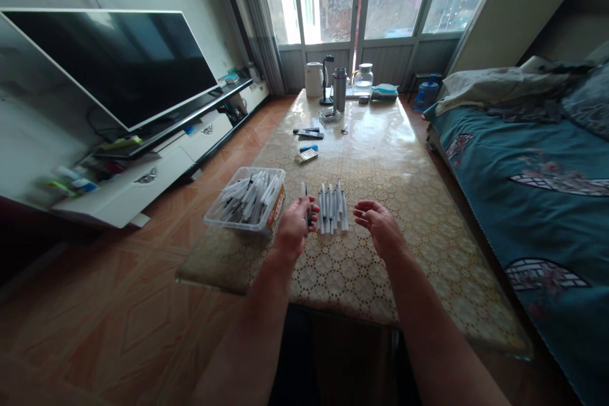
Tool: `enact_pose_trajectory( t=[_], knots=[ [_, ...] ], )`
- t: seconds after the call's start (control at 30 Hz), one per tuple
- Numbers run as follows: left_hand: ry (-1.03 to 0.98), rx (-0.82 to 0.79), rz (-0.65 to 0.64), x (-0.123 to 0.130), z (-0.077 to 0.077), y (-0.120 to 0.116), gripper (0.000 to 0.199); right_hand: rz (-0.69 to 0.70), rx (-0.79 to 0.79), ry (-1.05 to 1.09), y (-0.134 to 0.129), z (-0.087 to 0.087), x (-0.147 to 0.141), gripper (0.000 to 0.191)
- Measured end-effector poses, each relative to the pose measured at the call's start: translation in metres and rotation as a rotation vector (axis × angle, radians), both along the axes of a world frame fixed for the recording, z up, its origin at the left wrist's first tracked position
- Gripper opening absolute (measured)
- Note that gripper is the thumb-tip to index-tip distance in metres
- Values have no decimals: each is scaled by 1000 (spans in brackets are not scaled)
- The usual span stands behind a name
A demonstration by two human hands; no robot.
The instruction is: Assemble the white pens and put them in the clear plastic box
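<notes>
My left hand [295, 223] is closed around a slim pen-like stick [307, 209], part white and part dark, standing near upright in the fingers. To its right, several white pen-like sticks [332, 210] with dark parts lie side by side in a row on the table. My right hand [375, 221] hovers at the right of that row with its fingers apart, and I see nothing in it. Left of my left hand stands a clear plastic box [236, 226], heaped with similar white sticks [252, 196].
A patterned cover lies over the table [333, 273]. Farther back are a small card box [307, 156], a remote control [309, 134], a glass ashtray [330, 115], a thermos flask [339, 90], a kettle [314, 80] and a glass jug [364, 79]. A bed [528, 158] flanks the right side.
</notes>
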State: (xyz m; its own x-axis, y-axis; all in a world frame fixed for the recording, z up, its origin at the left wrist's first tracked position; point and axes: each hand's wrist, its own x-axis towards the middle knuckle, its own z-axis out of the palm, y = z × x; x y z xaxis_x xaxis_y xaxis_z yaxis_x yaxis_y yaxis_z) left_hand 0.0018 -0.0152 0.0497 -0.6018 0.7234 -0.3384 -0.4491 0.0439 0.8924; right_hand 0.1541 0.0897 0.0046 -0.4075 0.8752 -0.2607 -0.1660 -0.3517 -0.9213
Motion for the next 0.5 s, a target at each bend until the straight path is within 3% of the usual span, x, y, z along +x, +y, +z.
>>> enact_pose_trajectory(
  t=[0.13,0.27,0.37,0.5],
  knots=[
    [436,-160,33,-56,26,-9,15,24,-11,-28,-1,-2,0,24],
    [994,-543,31,-102,39,-1,21,74,-31,-37,-5,-4,-1,22],
    [1297,-792,-51,-117,39,12,31,102,-32,-50,-8,-5,-3,20],
    [1475,-971,-130,-116,33,24,39,132,-25,-71,-9,-3,-3,18]
  ],
)
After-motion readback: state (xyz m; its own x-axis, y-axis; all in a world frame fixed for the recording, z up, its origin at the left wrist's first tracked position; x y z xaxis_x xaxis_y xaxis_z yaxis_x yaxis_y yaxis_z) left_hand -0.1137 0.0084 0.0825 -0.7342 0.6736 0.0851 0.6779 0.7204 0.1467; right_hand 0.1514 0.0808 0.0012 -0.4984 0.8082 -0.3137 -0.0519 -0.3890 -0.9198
